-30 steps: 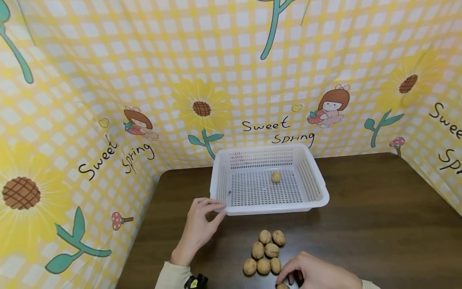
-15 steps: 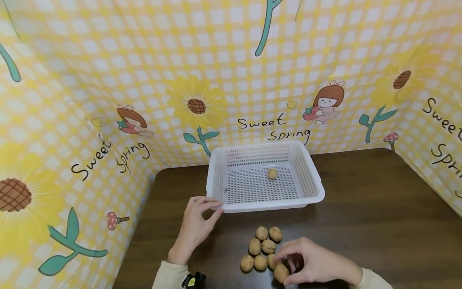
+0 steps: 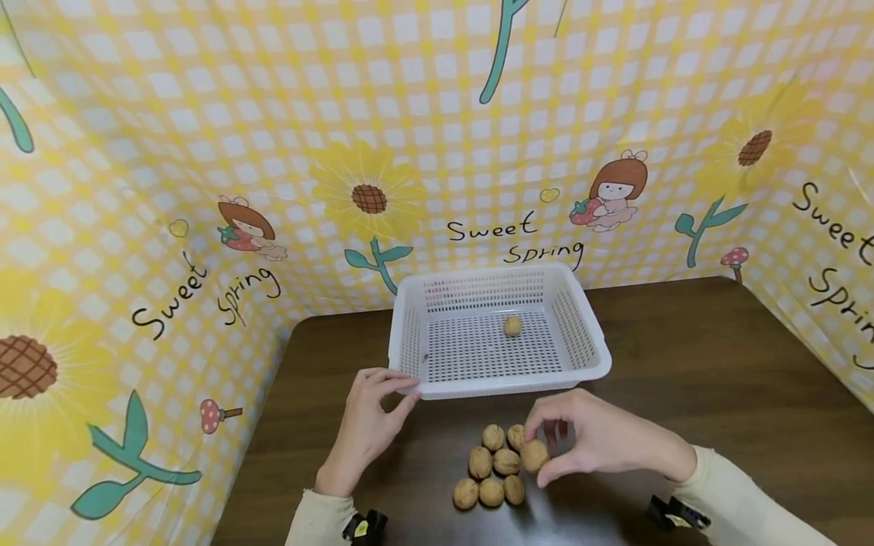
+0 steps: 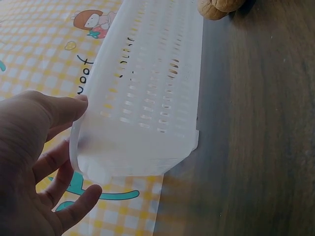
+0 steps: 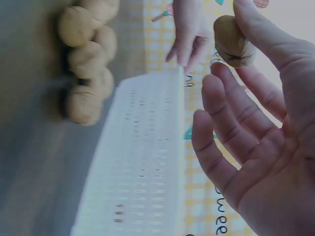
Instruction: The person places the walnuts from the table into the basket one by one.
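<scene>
My right hand [image 3: 604, 436] pinches a walnut [image 3: 535, 456] between thumb and fingertips, just right of several walnuts [image 3: 492, 492] grouped on the table. The right wrist view shows that held walnut [image 5: 233, 42] at the thumb tip, with the other fingers loosely bent below. A white perforated plastic basket [image 3: 505, 389] stands beyond the group. One walnut [image 3: 512, 326] lies on its floor. My left hand [image 3: 369, 421] grips the basket's near left corner. In the left wrist view, the thumb is on one side of the rim [image 4: 81, 113] and the fingers are on the other.
The dark wooden table [image 3: 690, 364] extends to both sides of the basket. A yellow checked cloth [image 3: 437, 114] with printed flowers and lettering hangs behind and at the sides. Dark straps [image 3: 366, 527] circle both wrists.
My right hand has lifted a walnut from the near table edge and carried it forward, beside the group. The left hand stays at the basket's corner. The head view has shifted slightly.
</scene>
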{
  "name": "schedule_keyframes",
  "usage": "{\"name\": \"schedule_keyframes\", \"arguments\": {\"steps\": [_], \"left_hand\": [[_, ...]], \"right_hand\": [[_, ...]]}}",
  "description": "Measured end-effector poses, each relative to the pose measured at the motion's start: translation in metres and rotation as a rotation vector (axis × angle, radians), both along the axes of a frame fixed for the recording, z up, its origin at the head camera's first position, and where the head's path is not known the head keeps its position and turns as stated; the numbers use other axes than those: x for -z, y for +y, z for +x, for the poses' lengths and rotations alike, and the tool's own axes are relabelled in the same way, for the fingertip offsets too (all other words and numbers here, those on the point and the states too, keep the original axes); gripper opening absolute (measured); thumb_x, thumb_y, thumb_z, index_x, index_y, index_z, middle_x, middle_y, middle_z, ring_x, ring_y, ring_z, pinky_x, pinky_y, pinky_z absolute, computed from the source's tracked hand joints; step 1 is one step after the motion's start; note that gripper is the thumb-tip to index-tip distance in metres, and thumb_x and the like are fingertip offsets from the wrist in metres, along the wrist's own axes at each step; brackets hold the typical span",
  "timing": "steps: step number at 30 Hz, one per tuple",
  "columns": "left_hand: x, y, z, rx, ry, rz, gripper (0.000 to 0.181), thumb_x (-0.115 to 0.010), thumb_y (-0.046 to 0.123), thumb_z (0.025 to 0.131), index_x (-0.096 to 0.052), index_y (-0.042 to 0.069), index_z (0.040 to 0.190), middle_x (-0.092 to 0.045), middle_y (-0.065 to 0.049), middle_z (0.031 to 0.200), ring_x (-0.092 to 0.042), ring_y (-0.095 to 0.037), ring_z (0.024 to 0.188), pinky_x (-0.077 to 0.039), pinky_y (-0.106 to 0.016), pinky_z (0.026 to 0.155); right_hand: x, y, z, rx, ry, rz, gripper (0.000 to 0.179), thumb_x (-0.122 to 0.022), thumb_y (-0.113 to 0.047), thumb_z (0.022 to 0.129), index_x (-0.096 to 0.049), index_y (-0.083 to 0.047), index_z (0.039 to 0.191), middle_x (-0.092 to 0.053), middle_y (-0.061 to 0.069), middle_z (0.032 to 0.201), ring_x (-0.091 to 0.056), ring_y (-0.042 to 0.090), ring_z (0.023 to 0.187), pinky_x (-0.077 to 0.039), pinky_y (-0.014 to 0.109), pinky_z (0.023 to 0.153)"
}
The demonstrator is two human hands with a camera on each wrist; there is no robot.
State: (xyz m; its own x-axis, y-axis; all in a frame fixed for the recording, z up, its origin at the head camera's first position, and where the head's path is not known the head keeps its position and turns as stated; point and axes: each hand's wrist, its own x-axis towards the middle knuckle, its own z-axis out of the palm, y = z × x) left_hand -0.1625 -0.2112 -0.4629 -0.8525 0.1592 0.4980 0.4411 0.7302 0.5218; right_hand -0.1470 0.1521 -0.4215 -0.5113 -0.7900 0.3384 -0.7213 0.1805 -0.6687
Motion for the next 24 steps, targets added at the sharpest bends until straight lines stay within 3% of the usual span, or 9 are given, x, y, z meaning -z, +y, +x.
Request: {"name": "schedule_keyframes", "arguments": {"steps": [5,13,24], "left_hand": [[0.0,-0.001,0.0,-0.003,-0.012,0.01,0.019,-0.089,0.016,0.088,-0.086,0.015,0.106,-0.079,0.001,0.111,-0.059,-0.025,0.115,-0.049,-0.049,0.094],[0.001,0.001,0.001,-0.009,-0.021,0.013,0.02,-0.089,0.017,0.088,-0.086,0.015,0.107,-0.078,0.001,0.111,-0.058,-0.025,0.115,-0.049,-0.049,0.093],[-0.001,0.001,0.002,-0.015,-0.036,0.017,0.019,-0.088,0.016,0.088,-0.086,0.014,0.107,-0.078,0.002,0.11,-0.057,-0.024,0.115,-0.049,-0.049,0.094]], "right_hand": [[-0.019,-0.007,-0.012,0.069,-0.03,0.028,0.037,-0.094,-0.04,0.079,-0.07,-0.028,0.105,-0.067,-0.014,0.088,-0.06,0.001,0.077,-0.055,0.023,0.067],[-0.05,-0.019,-0.037,0.153,-0.015,0.058,0.036,-0.097,-0.036,0.077,-0.071,-0.026,0.1,-0.069,-0.011,0.082,-0.064,0.005,0.075,-0.054,0.027,0.066],[-0.089,-0.026,-0.093,0.296,-0.042,0.068,0.034,-0.096,-0.03,0.081,-0.073,-0.018,0.103,-0.073,-0.005,0.089,-0.068,0.014,0.078,-0.057,0.029,0.072]]}}
